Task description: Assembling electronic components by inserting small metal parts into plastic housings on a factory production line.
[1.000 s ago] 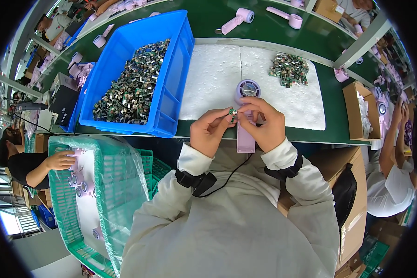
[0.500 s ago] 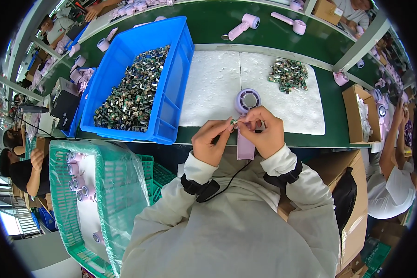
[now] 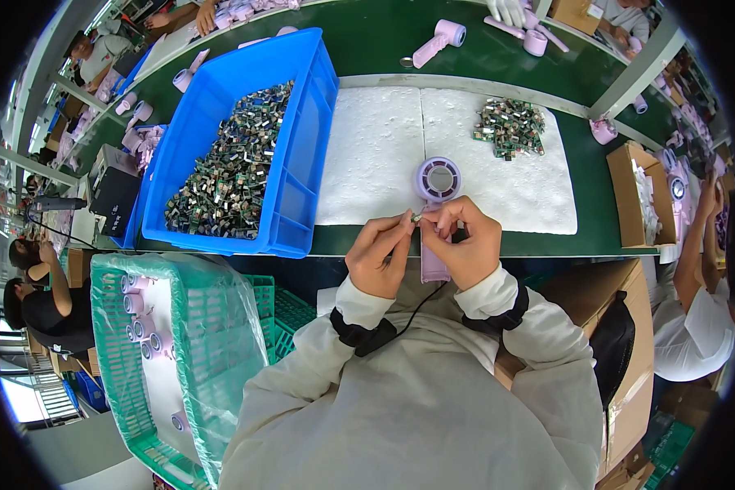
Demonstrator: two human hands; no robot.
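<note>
A pink handheld fan (image 3: 434,266) lies on the white foam sheet's near edge, its round head pointing away from me and its handle toward my body. Above the handle, my left hand (image 3: 378,257) pinches a small green circuit board (image 3: 417,218) between thumb and fingertips. My right hand (image 3: 472,247) is closed in a pinch right beside the board; whatever sits between those fingertips is too small to make out. Part of the fan is hidden behind my fingers.
A blue bin (image 3: 300,175) full of small circuit boards stands left of the foam sheet (image 3: 367,155). A pile of boards (image 3: 510,129) lies at the sheet's far right. A green lined crate (image 3: 220,343) holds fan parts at lower left; a cardboard box (image 3: 621,192) stands right.
My hands stay close together over the fan, with the left shifted slightly right. A co-worker's gloved hand has come in at the top right, above the pink fans on the green surface.
</note>
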